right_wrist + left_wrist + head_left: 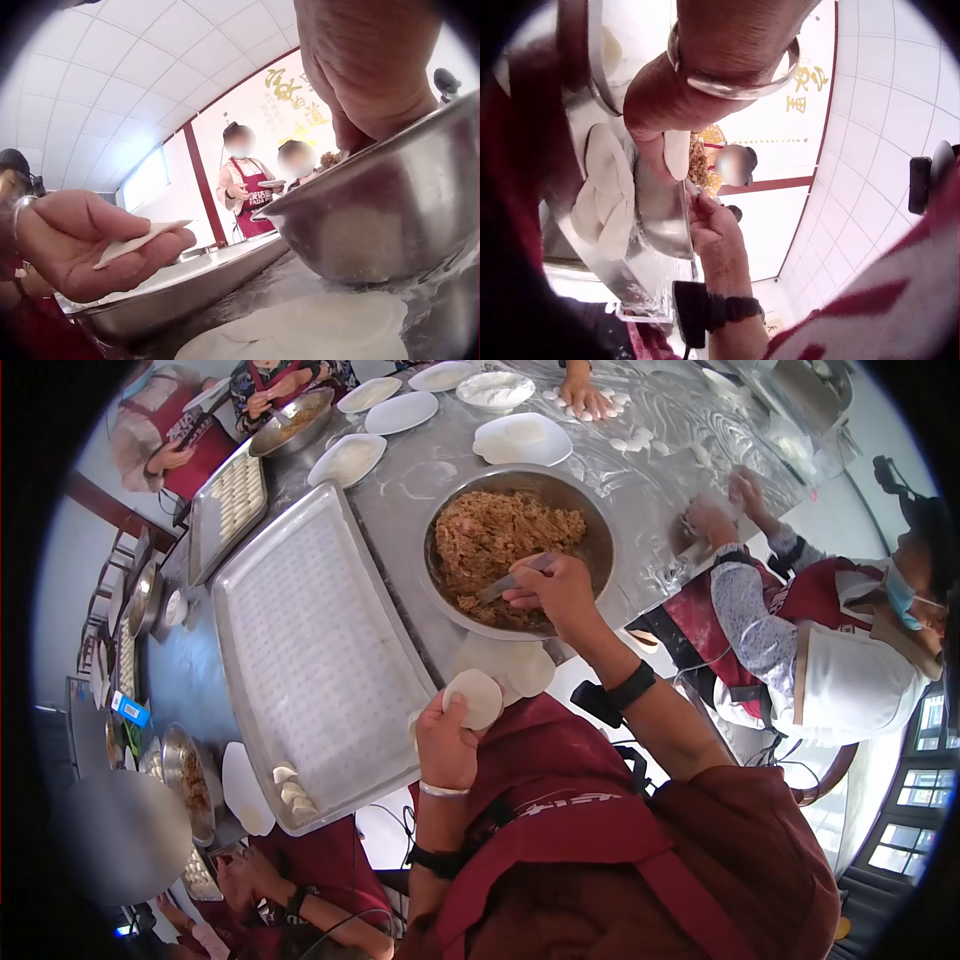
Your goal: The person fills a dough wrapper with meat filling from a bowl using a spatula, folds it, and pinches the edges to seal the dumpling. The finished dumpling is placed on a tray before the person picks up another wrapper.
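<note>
My left hand [447, 748] holds a round, pale dumpling wrapper [474, 700], thumb on top, between the tray and the bowl. The right wrist view shows this wrapper [139, 245] nearly edge-on, lying across the fingers. My right hand [562, 598] grips a flat grey spatula [536, 563] whose lower end is in brown minced filling [500, 530]. That filling lies in a large steel bowl [604, 525]. More wrappers [525, 668] lie overlapping on the table just below the bowl, and the left wrist view shows these wrappers [606, 199] beside the bowl.
A large metal tray [320, 630] lies left of the bowl, with several folded dumplings [292, 790] in its near corner. White plates [522, 440] stand beyond the bowl. A filled dumpling tray [228, 510] is at far left. Other people work around the floury table [660, 490].
</note>
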The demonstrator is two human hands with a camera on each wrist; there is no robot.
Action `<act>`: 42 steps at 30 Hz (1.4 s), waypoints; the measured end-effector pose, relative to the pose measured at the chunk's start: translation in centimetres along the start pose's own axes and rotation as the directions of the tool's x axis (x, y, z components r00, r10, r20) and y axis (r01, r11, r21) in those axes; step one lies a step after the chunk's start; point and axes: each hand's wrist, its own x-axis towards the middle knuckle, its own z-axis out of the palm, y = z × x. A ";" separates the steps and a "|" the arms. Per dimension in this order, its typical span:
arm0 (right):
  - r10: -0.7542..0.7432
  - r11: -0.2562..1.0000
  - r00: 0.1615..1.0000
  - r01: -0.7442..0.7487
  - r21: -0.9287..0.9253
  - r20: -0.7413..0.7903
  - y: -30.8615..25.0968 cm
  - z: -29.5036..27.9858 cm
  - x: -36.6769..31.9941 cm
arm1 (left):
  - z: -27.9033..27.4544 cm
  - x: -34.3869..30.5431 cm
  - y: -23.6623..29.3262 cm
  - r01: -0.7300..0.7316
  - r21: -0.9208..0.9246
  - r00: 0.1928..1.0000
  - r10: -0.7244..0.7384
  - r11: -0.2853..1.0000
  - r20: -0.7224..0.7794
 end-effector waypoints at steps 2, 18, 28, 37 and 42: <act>0.049 0.994 0.999 -0.048 0.101 -0.007 -0.1 -0.3 0.0 | 0.3 0.4 0.7 -0.026 -0.050 1.000 0.025 0.998 -0.005; 0.091 0.895 0.991 -0.124 0.429 0.095 -3.5 -0.3 -2.3 | 1.0 4.3 3.8 -0.143 -0.335 0.987 0.158 0.931 0.017; -0.659 0.418 0.558 0.829 -0.371 0.505 -2.1 2.9 -8.7 | 0.8 3.6 4.7 -0.109 -0.496 0.985 0.162 0.862 0.065; -0.574 0.677 0.737 0.672 -0.300 0.357 -3.8 2.6 -10.9 | 0.3 2.4 5.0 -0.131 -0.528 0.983 0.178 0.839 0.039; -0.122 0.978 0.982 0.095 0.186 0.141 -3.1 2.9 -10.3 | 1.2 1.3 4.4 -0.133 -0.474 0.983 0.178 0.870 0.050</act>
